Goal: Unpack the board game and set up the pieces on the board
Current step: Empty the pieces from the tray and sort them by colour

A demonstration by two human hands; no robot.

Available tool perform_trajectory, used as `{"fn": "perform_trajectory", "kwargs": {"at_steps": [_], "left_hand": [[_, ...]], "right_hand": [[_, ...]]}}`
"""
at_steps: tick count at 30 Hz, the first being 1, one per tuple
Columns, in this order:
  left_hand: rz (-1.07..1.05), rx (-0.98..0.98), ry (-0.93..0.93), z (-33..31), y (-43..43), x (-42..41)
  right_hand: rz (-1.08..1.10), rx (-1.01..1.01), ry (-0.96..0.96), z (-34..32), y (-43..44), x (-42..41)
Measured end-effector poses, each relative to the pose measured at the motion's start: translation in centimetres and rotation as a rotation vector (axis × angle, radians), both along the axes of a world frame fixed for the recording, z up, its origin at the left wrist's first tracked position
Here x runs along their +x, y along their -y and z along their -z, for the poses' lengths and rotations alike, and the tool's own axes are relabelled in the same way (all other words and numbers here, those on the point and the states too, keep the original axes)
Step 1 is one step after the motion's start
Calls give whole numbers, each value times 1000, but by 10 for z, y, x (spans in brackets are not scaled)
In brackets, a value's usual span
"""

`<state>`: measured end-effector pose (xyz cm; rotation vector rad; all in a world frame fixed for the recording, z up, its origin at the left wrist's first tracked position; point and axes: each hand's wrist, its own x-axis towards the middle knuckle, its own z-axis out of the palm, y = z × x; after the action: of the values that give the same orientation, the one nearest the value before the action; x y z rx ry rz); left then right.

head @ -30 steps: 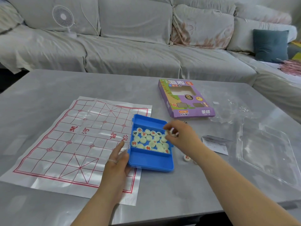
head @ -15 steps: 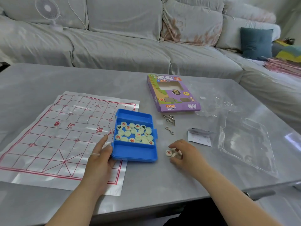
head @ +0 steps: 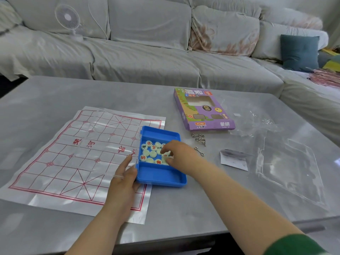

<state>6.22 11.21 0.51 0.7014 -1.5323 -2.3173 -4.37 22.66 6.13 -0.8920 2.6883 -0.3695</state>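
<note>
At the moment of inspection the right hand (head: pixel 181 155) was found inside the blue case (head: pixel 161 176) at frame centre, fingers curled down and closing among the pale round pieces (head: pixel 153 154); whether a piece was actually pinched could not be determined, the fingertips being blurred. Half a second earlier the same hand had rested on the grey table (head: pixel 184 208) to the right of the case, over two or so loose pieces; it had since moved left and up into the case, and those loose pieces were no longer visible. The left hand (head: pixel 125 178) was unchanged in position: it lay on the paper board (head: pixel 81 155) with fingers extended and slightly apart, the thumb side touching the case's left wall. The case itself overlapped the board's right edge, as before. No piece stood on the board's grid. The purple game box (head: pixel 203 109) lay flat above and right of the case, metal ring puzzles (head: pixel 198 140) between them, a paper slip (head: pixel 234 160) and clear plastic packaging (head: pixel 288 168) towards the right of the frame.
</note>
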Motion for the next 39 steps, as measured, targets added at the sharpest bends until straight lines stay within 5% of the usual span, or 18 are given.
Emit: {"fn": "perform_trajectory", "kwargs": {"at_steps": [19, 24, 32, 39], "left_hand": [[8, 111, 23, 2, 3, -5], [1, -43, 94, -6, 19, 1], [-19, 43, 109, -12, 29, 8], [43, -13, 54, -8, 28, 12]], "right_hand": [[-87, 110, 19, 9, 24, -22], [-101, 150, 13, 10, 20, -22], [-33, 14, -9, 3, 11, -20], [-54, 136, -13, 8, 6, -18]]}}
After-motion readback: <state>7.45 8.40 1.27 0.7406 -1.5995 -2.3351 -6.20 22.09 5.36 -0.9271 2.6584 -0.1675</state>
